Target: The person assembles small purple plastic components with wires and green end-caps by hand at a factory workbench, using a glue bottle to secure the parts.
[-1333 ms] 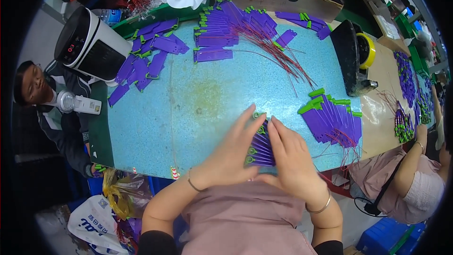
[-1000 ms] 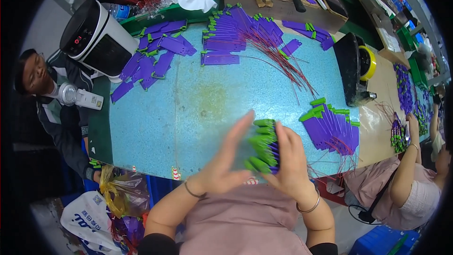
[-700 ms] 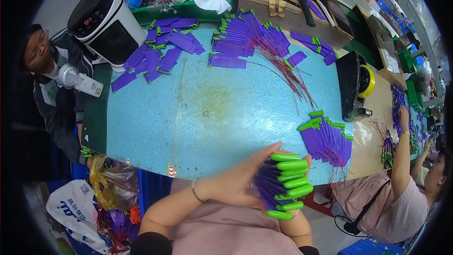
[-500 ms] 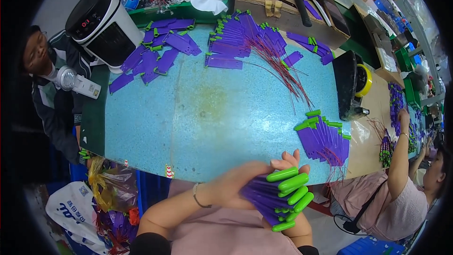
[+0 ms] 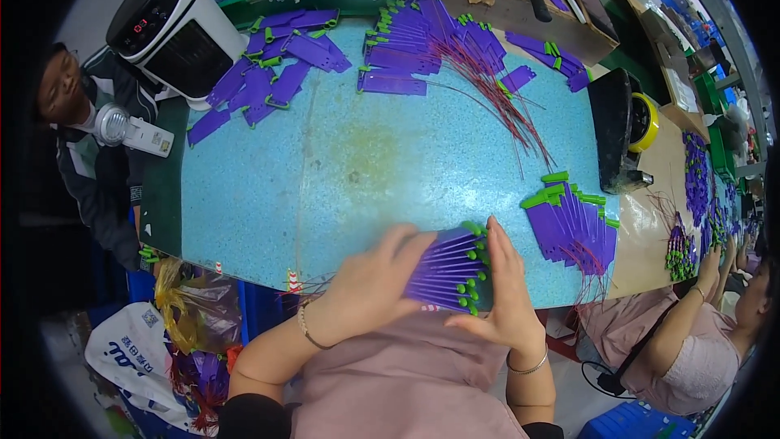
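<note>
Flat purple strips with green cylindrical ends [image 5: 439, 272] form a fanned bundle just above the near edge of the blue work surface. My left hand [image 5: 366, 280] is closed around the bundle's left side, with thin red wires trailing out behind it. My right hand [image 5: 508, 297] is open and upright at the right side, its fingers stretched out and its palm beside the green ends. Whether the palm presses on them is hard to tell. Close by on the right lies another fanned stack of purple strips [image 5: 569, 223] with red wires.
More purple strips [image 5: 406, 53] lie fanned at the back, with loose ones [image 5: 268, 73] by a white-and-black heater [image 5: 183, 41]. A black tape dispenser [image 5: 613, 130] with yellow tape stands at the right. A wooden box [image 5: 487, 16] is behind. Other people sit left and right.
The bundle has tilted, its green ends now facing my right hand. My right hand has come from behind the bundle to its right side, fingers up. The view has shifted slightly.
</note>
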Demonstrator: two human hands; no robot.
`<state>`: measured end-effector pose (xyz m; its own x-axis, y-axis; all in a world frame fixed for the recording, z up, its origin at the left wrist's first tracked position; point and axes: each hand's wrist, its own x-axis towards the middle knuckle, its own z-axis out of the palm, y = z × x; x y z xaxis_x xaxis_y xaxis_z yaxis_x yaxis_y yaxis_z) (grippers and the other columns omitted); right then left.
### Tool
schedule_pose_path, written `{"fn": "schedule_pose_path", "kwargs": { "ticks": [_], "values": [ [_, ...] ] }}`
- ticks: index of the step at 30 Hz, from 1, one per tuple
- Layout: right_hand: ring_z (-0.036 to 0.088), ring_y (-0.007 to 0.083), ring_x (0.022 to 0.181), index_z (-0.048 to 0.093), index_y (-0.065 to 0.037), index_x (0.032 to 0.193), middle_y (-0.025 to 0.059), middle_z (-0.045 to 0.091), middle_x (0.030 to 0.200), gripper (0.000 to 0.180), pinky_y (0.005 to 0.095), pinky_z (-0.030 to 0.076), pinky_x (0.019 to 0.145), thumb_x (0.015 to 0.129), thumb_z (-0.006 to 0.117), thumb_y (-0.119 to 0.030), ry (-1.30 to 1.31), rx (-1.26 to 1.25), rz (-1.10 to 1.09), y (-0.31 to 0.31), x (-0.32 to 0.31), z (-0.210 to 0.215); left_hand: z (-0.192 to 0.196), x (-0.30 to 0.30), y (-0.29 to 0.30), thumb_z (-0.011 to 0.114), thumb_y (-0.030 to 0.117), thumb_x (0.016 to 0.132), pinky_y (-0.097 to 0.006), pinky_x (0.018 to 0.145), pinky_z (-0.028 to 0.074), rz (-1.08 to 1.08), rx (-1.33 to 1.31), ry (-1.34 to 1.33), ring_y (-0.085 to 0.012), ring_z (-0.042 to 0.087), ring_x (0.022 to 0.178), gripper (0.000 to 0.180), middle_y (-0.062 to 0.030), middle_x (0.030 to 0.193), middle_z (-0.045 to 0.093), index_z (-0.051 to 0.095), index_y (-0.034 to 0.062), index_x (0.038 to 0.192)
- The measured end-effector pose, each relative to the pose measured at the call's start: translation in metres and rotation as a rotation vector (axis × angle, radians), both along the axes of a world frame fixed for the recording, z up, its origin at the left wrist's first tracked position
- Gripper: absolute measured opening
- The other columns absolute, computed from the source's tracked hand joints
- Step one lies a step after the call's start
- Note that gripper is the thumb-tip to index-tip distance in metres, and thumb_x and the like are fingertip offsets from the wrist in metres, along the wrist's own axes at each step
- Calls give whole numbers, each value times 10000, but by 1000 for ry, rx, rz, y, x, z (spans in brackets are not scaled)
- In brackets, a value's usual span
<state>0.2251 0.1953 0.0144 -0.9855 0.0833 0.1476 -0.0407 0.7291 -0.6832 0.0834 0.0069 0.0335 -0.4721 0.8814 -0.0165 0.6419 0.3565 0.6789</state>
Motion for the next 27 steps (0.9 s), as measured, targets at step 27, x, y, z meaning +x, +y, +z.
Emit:
{"fn": "schedule_pose_path", "kwargs": {
  "ticks": [27],
  "values": [
    [376, 439, 1337, 426, 32, 1400, 289, 315, 1477, 777, 470, 332, 1088, 800, 748, -340, 46, -29, -148, -25, -9, -6, -27, 17, -3, 821, 253, 654, -355, 704, 560, 110, 206, 67, -326, 675, 946, 782, -178, 1258, 592, 499, 3, 1320]
  ]
}}
